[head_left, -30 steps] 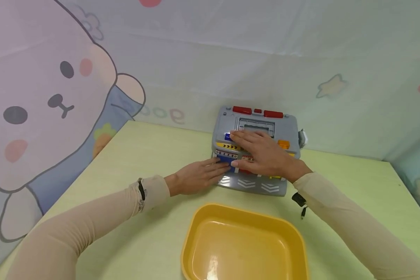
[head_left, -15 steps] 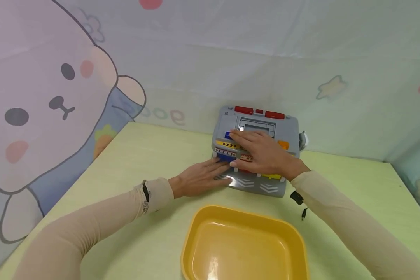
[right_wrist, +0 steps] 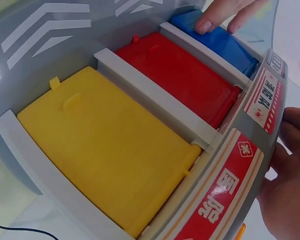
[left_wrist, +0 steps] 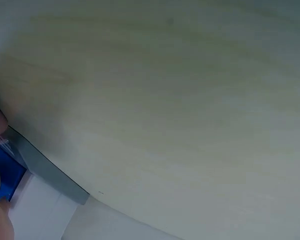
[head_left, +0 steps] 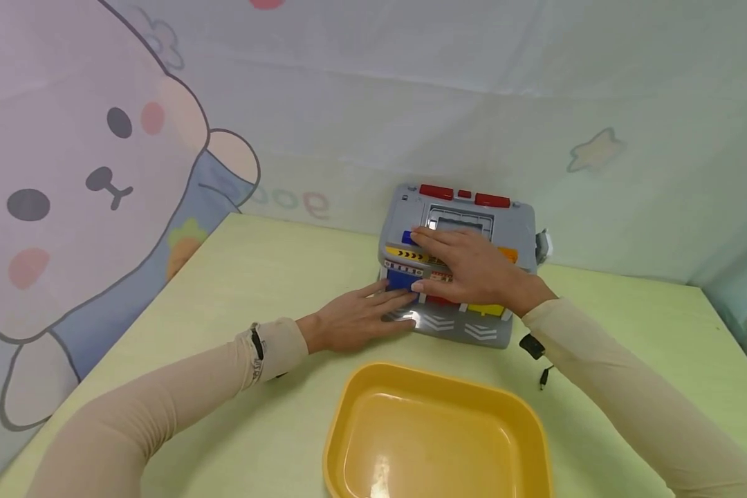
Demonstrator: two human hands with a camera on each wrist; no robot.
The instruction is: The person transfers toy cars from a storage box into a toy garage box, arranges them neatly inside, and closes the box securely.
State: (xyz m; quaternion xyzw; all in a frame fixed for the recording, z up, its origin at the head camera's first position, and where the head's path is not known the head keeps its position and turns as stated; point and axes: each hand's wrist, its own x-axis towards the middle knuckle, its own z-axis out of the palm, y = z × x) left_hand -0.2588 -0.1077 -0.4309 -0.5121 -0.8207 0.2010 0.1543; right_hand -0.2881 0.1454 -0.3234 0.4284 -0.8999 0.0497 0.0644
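A grey toy garage [head_left: 401, 204] stands at the back of the table, with blue [right_wrist: 217, 42], red [right_wrist: 177, 75] and yellow [right_wrist: 107, 147] doors along its front. My left hand [head_left: 355, 319] reaches in from the left, its fingers straight against the blue door and its thumb over the grey ramp [head_left: 436, 325]. In the left wrist view only part of that hand shows at the left edge, beside the blue door [left_wrist: 9, 172]. My right hand [head_left: 476, 270] rests flat across the garage's top, fingertips at a blue button [head_left: 407, 237].
A yellow tray [head_left: 436, 377] stands in front of the garage on the pale green table [head_left: 268, 277]. A black device [head_left: 532, 346] with a plug [head_left: 544, 378] hangs at the right sleeve. A printed cloth [head_left: 380, 104] rises behind the table.
My left hand has shifted slightly right, and its thumb has spread down over the ramp, away from the fingers. The right hand stays on the garage's top.
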